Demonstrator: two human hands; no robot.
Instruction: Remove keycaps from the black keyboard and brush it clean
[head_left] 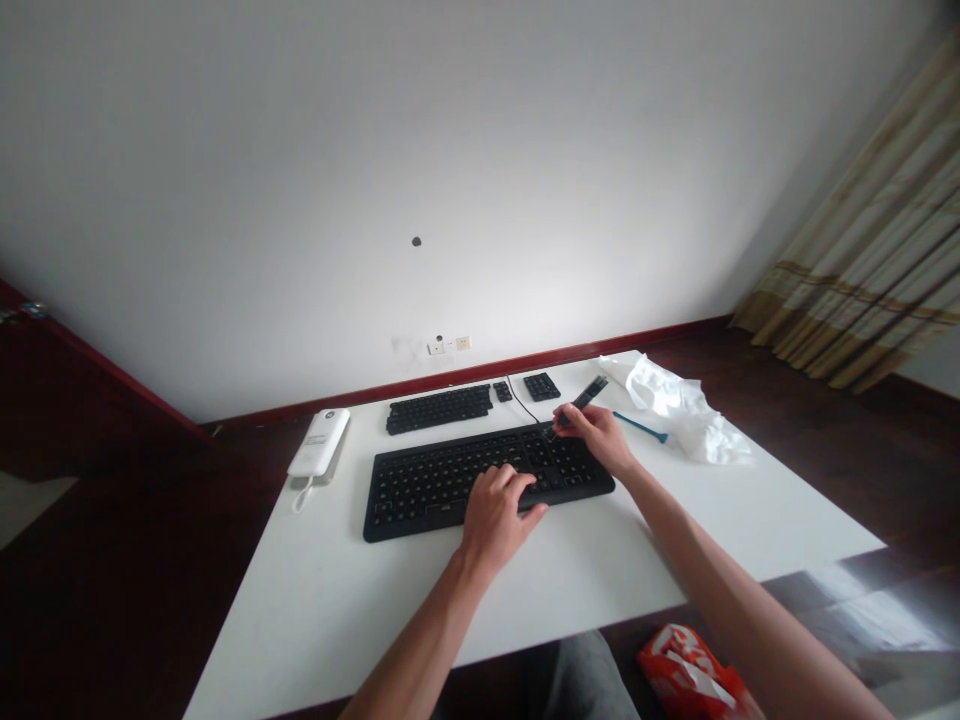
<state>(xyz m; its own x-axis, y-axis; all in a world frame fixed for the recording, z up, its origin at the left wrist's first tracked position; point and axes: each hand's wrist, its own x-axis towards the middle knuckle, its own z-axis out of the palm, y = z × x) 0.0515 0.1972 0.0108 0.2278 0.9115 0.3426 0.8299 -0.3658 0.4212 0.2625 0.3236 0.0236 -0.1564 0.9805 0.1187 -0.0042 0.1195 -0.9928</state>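
The black keyboard lies flat near the middle of the white table, its cable running off toward the wall. The left hand rests on its front edge, fingers curled loosely over the keys and the thumb hooked at the rim, pinning it in place. The right hand is at the board's far right corner, fingers pinched together around a slim dark tool that slants down toward the keys. The keyboard looks stiff and light enough to skid, so a flat palm on the frame seems the sound way to steady it; the key tops are small and would likely pop loose rather than break. The tool's tip is hidden behind the fingers, so I can't tell whether it touches a key. Behind lie a strip of loose keys, a smaller block of keys, a white handset, a blue stick and a crumpled white bag. An orange packet is cut off below.
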